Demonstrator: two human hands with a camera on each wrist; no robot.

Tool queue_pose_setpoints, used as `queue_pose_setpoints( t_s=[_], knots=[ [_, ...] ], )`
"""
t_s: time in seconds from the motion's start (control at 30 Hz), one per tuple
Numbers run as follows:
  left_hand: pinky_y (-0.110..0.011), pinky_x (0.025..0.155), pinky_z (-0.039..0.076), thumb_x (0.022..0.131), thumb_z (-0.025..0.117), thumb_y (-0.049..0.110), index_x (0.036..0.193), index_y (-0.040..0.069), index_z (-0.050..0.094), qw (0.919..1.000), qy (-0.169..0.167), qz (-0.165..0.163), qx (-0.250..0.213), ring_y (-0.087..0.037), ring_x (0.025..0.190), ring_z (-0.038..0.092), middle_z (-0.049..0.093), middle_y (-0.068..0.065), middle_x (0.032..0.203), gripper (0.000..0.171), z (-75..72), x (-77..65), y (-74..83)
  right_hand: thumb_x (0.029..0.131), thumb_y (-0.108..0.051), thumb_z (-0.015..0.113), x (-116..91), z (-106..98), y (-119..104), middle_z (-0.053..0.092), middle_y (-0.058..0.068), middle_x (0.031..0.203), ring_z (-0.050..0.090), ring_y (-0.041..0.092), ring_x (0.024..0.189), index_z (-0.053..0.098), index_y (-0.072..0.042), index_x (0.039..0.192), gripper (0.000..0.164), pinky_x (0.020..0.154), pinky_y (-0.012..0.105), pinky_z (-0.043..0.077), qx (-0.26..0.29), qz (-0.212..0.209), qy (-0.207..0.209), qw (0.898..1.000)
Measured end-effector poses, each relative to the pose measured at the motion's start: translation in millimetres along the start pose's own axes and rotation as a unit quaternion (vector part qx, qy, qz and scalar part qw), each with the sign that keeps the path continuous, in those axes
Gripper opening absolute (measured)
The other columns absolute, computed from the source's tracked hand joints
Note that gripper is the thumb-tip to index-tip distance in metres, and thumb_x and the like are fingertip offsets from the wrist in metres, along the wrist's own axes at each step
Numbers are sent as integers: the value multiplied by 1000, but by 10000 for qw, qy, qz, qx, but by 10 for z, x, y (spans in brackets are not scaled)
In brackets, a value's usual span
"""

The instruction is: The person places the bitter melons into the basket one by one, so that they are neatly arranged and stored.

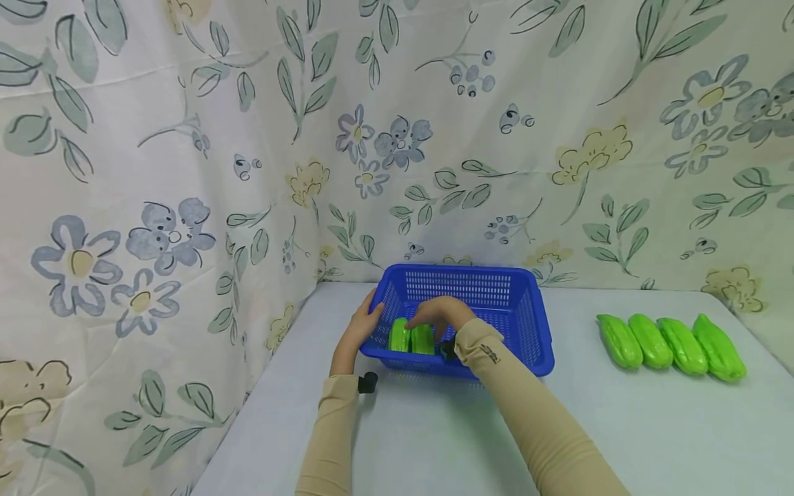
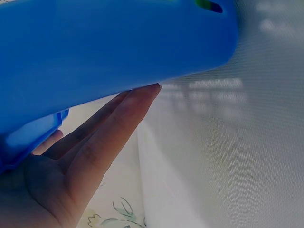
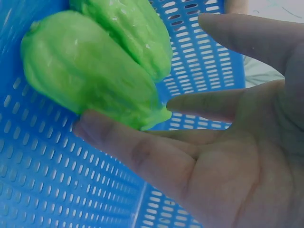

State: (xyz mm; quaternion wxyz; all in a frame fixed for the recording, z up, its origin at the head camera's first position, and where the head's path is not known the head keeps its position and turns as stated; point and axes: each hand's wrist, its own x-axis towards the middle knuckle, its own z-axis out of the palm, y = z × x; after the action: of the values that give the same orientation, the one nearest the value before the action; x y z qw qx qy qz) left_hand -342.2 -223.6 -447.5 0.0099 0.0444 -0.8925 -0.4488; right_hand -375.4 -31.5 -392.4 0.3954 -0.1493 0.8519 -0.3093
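A blue plastic basket (image 1: 538, 324) with slotted walls stands on the table. My left hand (image 1: 362, 325) holds its left side at the rim. In the left wrist view, straight fingers (image 2: 111, 130) lie against the outside of the basket (image 2: 109, 52). Inside the basket, toward its left end, two glossy green ridged gourds lie side by side: a left gourd (image 1: 400, 335) and a right gourd (image 1: 423, 339). Reaching in from above is my right hand (image 1: 443, 313). In the right wrist view its fingers (image 3: 204, 104) are spread and extended beside the stemmed end of the nearer gourd (image 3: 90, 71).
Several more green gourds (image 1: 673, 344) lie in a row on the white table (image 1: 428, 441), right of the basket. A floral cloth (image 1: 459, 138) hangs behind the table and along its left side. Small dark devices are strapped at both wrists.
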Motion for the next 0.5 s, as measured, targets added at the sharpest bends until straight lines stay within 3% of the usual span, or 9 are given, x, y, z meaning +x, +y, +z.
queue_pose_setpoints(
  t_s=[0.1, 0.3, 0.5],
  knots=[
    [-68, 110, 29, 105, 40, 32, 157, 15, 20, 10000, 11, 33, -3, -50, 142, 31, 30, -23, 157, 57, -1, 1, 8, 101, -33, 53, -44, 4, -10, 30, 20, 158, 38, 39, 142, 31, 0, 151, 64, 102, 48, 49, -74, -43, -81, 9999],
    [-68, 110, 29, 105, 41, 32, 157, 14, 21, 10000, 17, 73, -42, -50, 141, 32, 30, -23, 157, 58, -4, 5, 0, 101, -30, 52, -48, 10, 9, 27, 21, 159, 35, 40, 143, 27, 1, 152, 64, 103, 50, 48, 292, -38, -72, 9995],
    [-67, 111, 29, 105, 41, 33, 157, 13, 21, 10000, 18, 60, -3, -50, 142, 31, 30, -23, 157, 59, 3, 13, -13, 100, -33, 54, -89, 3, 32, 27, 22, 159, 51, 43, 130, 24, 0, 153, 69, 97, 48, 52, 203, -14, 1, 9998]
  ],
)
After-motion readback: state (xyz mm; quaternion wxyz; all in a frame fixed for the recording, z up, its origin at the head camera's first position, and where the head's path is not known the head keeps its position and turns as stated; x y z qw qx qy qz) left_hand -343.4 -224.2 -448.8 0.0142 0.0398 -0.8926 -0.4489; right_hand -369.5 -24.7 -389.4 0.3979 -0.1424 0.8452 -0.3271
